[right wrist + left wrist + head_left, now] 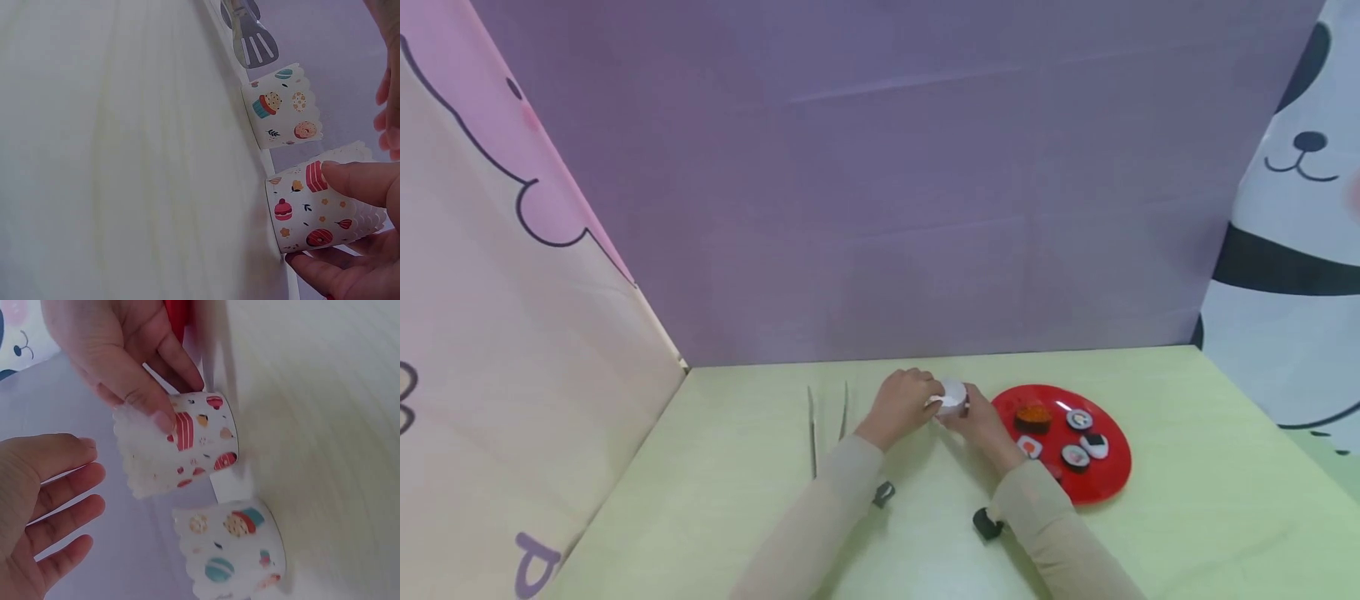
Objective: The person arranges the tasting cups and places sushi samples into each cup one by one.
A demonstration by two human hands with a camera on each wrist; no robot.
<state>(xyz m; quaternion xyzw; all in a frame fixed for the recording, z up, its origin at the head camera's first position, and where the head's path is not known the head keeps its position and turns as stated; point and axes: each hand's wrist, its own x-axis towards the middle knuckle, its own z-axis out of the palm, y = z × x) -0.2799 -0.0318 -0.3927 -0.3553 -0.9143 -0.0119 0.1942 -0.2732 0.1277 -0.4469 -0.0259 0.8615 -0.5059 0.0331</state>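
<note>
My right hand (981, 423) holds a white paper baking cup (312, 203) printed with red cakes and sweets, thumb on one side and fingers on the other. The cup (187, 440) stands upright with its scalloped rim up and its base on or very near the table. Beside it stands a second paper baking cup (231, 550) with teal and orange prints, held by neither hand. In the left wrist view my left hand (44, 506) is near both cups with its fingers spread loosely, apart from them. The head view shows the left hand (902, 406) partly covering the cups.
On the light table (722, 500), a red plate (1108, 475) with several toy sushi pieces lies right of my right hand. Left of my left forearm lie slim metal utensils (812, 433); a slotted spatula head (256, 47) shows beyond the cups. A purple backdrop (880, 208) stands behind.
</note>
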